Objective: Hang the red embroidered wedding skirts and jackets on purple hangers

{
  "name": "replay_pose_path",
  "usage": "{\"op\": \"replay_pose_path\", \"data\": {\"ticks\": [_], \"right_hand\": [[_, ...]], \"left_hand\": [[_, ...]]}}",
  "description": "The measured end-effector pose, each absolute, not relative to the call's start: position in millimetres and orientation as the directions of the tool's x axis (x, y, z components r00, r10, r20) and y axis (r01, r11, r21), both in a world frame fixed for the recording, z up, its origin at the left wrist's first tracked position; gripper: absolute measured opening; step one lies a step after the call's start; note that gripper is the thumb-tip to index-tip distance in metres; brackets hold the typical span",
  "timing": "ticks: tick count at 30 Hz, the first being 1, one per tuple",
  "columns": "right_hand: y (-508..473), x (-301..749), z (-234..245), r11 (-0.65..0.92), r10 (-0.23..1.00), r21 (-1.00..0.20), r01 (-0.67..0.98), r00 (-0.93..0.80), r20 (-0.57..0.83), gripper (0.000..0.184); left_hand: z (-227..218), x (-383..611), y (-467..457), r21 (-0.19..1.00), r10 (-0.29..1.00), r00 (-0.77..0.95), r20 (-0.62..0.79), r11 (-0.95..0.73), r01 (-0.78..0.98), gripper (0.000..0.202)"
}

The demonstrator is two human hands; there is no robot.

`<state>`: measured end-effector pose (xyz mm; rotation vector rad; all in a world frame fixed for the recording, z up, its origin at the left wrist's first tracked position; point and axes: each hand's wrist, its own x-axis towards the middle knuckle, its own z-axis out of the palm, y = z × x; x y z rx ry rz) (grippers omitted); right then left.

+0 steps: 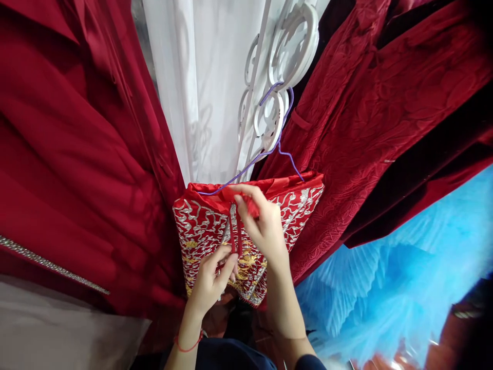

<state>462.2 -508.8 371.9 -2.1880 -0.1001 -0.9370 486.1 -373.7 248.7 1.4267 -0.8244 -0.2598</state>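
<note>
A red garment [200, 226] with silver and gold embroidery hangs folded on a purple wire hanger [287, 149] hooked into a white ornamental rack [295, 41]. My right hand [262, 221] is closed, pinching the red fabric at the garment's top edge. Below it, my left hand [210, 280] pinches the end of a thin red tie [235, 231] that hangs down the garment's front. A red cord bracelet sits on my left wrist.
A plain dark red dress [77, 154] with a beaded silver trim hangs on the left. A white sheer garment [200, 87] hangs behind. A textured dark red robe [385, 118] fills the right, with blue tulle [385, 288] below it.
</note>
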Motion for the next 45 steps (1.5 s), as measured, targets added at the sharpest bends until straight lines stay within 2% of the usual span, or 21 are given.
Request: {"op": "replay_pose_path", "data": {"ticks": [5,8,10,12,15,18,22,27,29,32,35,37,39,41,43,45], "right_hand": [[-509,474,386,-0.813,-0.213,-0.527,0.249,0.714,0.667,0.029],[-509,463,385,-0.879,-0.176,-0.433,0.203,0.704,0.688,0.019],[-511,453,377,-0.878,-0.165,-0.424,0.221,0.692,0.702,0.011],[-514,444,363,-0.849,-0.23,-0.472,0.237,0.639,0.734,0.011],[-517,441,329,-0.704,-0.389,-0.656,0.271,0.626,0.676,0.016],[-518,449,294,-0.439,-0.459,-0.827,0.352,0.703,0.543,0.016],[-515,466,271,-0.222,-0.454,-0.835,0.504,0.704,0.546,0.035],[-512,480,270,-0.085,-0.421,-0.851,0.519,0.755,0.503,0.036],[-509,481,271,-0.14,-0.426,-0.842,0.521,0.736,0.526,0.026],[-506,476,275,-0.341,-0.405,-0.791,0.509,0.68,0.612,0.009],[-509,461,279,-0.563,-0.319,-0.73,0.387,0.713,0.624,0.012],[-513,448,281,-0.716,-0.237,-0.674,0.184,0.844,0.481,0.01],[-516,436,284,-0.834,-0.185,-0.55,-0.033,0.957,0.223,0.008],[-518,425,287,-0.892,-0.185,-0.422,-0.162,0.983,0.013,0.009],[-519,419,290,-0.904,-0.224,-0.362,-0.229,0.973,-0.055,0.01],[-518,416,291,-0.894,-0.276,-0.361,-0.266,0.961,-0.026,0.011]], "left_hand": [[258,484,-366,0.908,-0.617,0.672,0.41,0.207,-0.363,0.013],[259,482,-367,0.906,-0.62,0.663,0.419,0.242,-0.346,0.012],[260,481,-369,0.908,-0.625,0.659,0.418,0.271,-0.318,0.012],[261,481,-371,0.908,-0.633,0.652,0.418,0.291,-0.3,0.013],[264,482,-372,0.915,-0.653,0.641,0.403,0.296,-0.275,0.017],[264,483,-373,0.919,-0.653,0.647,0.393,0.309,-0.245,0.018],[261,482,-377,0.916,-0.648,0.651,0.395,0.327,-0.231,0.019],[264,481,-381,0.918,-0.657,0.644,0.391,0.326,-0.224,0.023],[267,480,-381,0.926,-0.67,0.641,0.374,0.314,-0.212,0.024],[271,478,-379,0.935,-0.681,0.645,0.347,0.304,-0.182,0.025],[271,476,-375,0.945,-0.665,0.68,0.31,0.293,-0.144,0.028],[270,477,-374,0.956,-0.616,0.741,0.266,0.265,-0.123,0.026],[267,479,-374,0.972,-0.533,0.82,0.207,0.209,-0.109,0.022],[265,483,-377,0.983,-0.446,0.879,0.169,0.139,-0.119,0.029],[262,488,-379,0.983,-0.384,0.905,0.182,0.087,-0.16,0.033],[261,492,-380,0.975,-0.356,0.909,0.219,0.045,-0.218,0.031]]}}
